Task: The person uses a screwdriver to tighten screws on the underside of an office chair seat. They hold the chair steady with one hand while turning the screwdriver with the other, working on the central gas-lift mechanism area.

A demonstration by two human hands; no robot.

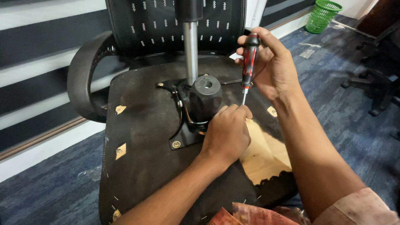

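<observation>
green mesh bin, blue carpet, striped blinds

The screwdriver has a glossy red and black plastic handle and a thin bright metal shaft. The chair's underside is covered in dull black cloth, rough and dusty, torn open over pale bare wood. The mounting plate is black painted metal with brassy bolts. The column is shiny smooth chrome. The backrest is black mesh, the carpet coarse blue weave, the bin green plastic lattice.
</observation>
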